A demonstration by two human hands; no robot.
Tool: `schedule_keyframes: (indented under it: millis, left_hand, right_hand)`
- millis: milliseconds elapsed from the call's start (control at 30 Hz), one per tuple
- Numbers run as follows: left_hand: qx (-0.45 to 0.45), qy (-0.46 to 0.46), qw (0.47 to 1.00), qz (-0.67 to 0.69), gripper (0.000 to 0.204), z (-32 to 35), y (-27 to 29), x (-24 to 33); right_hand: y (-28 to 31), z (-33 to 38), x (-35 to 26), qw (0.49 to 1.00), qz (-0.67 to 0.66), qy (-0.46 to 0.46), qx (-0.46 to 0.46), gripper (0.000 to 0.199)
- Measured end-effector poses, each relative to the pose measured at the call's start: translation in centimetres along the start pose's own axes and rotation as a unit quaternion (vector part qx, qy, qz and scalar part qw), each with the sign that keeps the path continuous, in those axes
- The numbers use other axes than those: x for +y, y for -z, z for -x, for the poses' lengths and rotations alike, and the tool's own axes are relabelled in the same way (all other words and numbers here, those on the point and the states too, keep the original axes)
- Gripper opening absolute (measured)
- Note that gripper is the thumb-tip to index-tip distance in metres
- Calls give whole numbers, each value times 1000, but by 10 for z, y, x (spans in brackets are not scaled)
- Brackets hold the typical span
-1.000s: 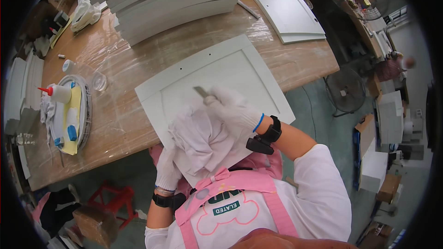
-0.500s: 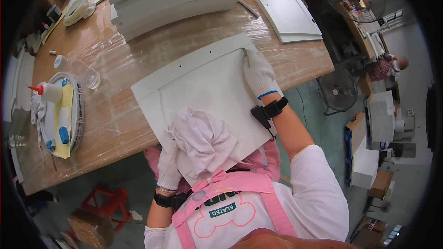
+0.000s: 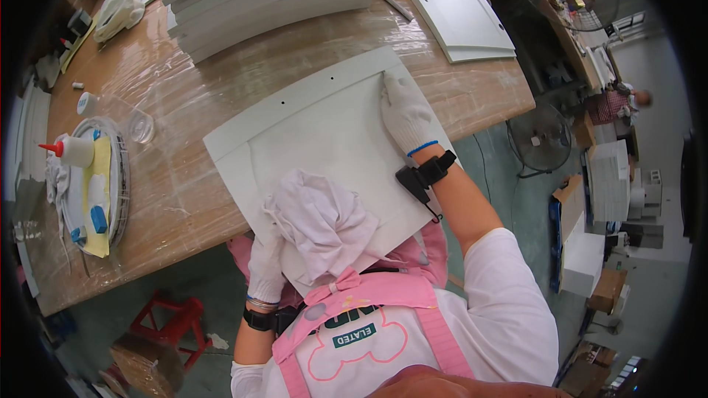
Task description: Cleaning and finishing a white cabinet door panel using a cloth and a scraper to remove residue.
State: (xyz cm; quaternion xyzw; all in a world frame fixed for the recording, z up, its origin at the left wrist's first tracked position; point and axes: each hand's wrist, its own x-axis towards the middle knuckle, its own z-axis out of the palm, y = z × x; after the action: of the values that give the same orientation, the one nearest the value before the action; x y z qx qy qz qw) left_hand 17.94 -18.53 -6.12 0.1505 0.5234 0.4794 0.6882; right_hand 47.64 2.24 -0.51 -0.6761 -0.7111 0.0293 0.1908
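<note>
A white panel (image 3: 324, 129) with a raised strip and two small dark holes along its far edge leans from the table edge towards my lap. My left hand (image 3: 267, 262), in a white knitted glove, grips the panel's left edge; some of its fingers are hidden beside the cloth. A crumpled pale pinkish-white cloth (image 3: 321, 221) lies on the near part of the panel. My right hand (image 3: 407, 110), gloved too, is closed at the panel's far right corner, fingertips by the inner edge of the strip. Whatever is in those fingers is too small to make out.
A tall stack of white panels (image 3: 280, 11) stands at the back of the film-covered table (image 3: 184, 177). More white panels (image 3: 461, 11) lie back right. At left, a round tray (image 3: 122, 191) holds a red-tipped bottle (image 3: 76, 150). A red stool (image 3: 166, 324) stands below.
The view has shifted slightly. My right hand is turned a little at the same corner, and the small grey tip seen at its fingers earlier is barely visible. Panel and cloth stay together.
</note>
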Motion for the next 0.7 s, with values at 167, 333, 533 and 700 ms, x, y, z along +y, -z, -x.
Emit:
schedule_keyframes:
  millis: [167, 333, 533, 700]
  left_hand:
    - [-22, -4, 1000, 8, 50, 4, -4, 7]
    - [-19, 2, 999, 31, 54, 2, -3, 3]
    - [-16, 11, 1000, 24, 53, 2, -6, 6]
    - [-21, 2, 1000, -6, 50, -2, 4, 0]
  right_hand:
    - [0, 4, -8, 1000, 6, 15, -5, 27]
    - [-7, 3, -2, 997, -30, -45, 48, 30]
    - [-17, -1, 0, 997, 55, -42, 35, 30]
    - [-9, 6, -18, 1000, 1, 4, 10, 31]
